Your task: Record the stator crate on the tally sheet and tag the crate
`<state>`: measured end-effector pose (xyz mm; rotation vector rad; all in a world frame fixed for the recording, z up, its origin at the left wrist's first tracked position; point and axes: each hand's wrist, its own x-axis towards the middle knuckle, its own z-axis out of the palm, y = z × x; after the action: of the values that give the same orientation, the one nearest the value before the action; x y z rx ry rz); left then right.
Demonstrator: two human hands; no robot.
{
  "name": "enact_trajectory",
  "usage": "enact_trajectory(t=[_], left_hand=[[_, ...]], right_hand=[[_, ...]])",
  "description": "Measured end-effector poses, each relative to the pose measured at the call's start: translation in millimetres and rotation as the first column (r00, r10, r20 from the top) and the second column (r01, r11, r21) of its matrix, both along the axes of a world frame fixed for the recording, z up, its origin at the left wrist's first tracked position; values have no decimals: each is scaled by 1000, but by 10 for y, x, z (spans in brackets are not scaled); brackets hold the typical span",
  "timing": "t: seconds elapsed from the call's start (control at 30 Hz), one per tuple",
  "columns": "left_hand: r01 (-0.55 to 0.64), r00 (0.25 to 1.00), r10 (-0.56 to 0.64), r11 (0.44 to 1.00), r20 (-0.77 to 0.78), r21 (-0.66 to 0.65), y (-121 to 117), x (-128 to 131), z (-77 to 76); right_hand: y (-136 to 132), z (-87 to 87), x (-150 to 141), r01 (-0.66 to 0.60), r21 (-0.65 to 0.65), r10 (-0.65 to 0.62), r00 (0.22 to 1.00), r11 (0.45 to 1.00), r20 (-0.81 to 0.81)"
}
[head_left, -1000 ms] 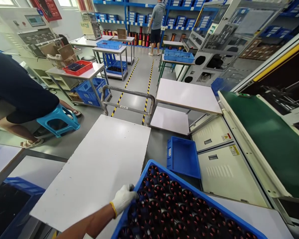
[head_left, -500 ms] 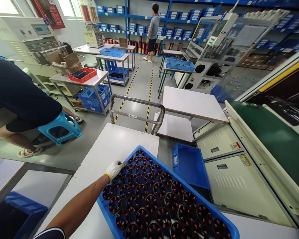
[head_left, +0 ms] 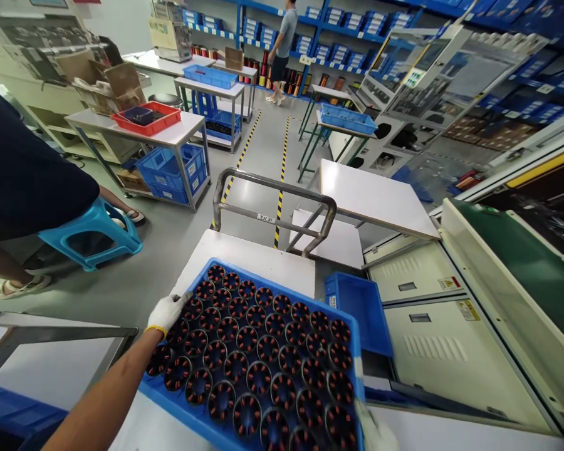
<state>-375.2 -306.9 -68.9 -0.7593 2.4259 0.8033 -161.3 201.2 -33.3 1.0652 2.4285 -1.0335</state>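
A blue tray (head_left: pixel 282 280) packed with several black round parts wound in orange wire (head_left: pixel 258 347) lies on the white top of a cart (head_left: pixel 258 255). My left hand (head_left: pixel 167 311), in a white glove, grips the tray's left rim. My right hand (head_left: pixel 378 432), also gloved, shows only partly at the bottom edge, against the tray's right rim; it is blurred and its fingers are hard to read.
The cart's metal handle (head_left: pixel 275 188) rises beyond the tray. An empty blue bin (head_left: pixel 357 304) sits on the floor to the right, beside a cream machine cabinet (head_left: pixel 427 313). A person sits on a blue stool (head_left: pixel 91 232) at left. Another person (head_left: pixel 282 44) stands by far shelves.
The tray has slid forward and left onto the cart top, and turned more square to it. My left hand moved left with its rim. My right hand has come into view.
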Motion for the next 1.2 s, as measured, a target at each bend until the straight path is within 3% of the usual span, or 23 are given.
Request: enact_trajectory(t=[0.1,0.23,0.33,0.43,0.7,0.97,1.1,1.2], left_hand=[[-30,999,32,998,28,-47,-293,-131,-73],[-97,994,103,987,39,-128,-542,-254,-187],[-126,991,131,974,18,-186,-623,-365,-232],[-106,994,109,972,2,-209,-607,-498,-229],[-80,997,82,945,-5,-316,-378,-689,-185],[-39,999,32,956,-28,-291,-357,-664,-237],[-42,999,35,968,-33,-248,-364,-673,-113],[-35,999,30,972,-25,-231,-358,-449,58]], right_hand=[[-142,-312,-523,24,-59,-24,1000,998,-5],[-266,-639,-1185,20,28,-20,1000,999,20],[-343,-718,-1510,-74,182,52,991,981,126],[-418,-689,-1705,-174,322,92,963,930,255],[-525,-522,-1923,-246,357,112,927,901,357],[-539,-507,-1848,-239,343,117,933,908,341],[-537,-510,-1859,-267,363,154,937,893,312],[-586,-383,-1871,-324,373,226,932,869,281]])
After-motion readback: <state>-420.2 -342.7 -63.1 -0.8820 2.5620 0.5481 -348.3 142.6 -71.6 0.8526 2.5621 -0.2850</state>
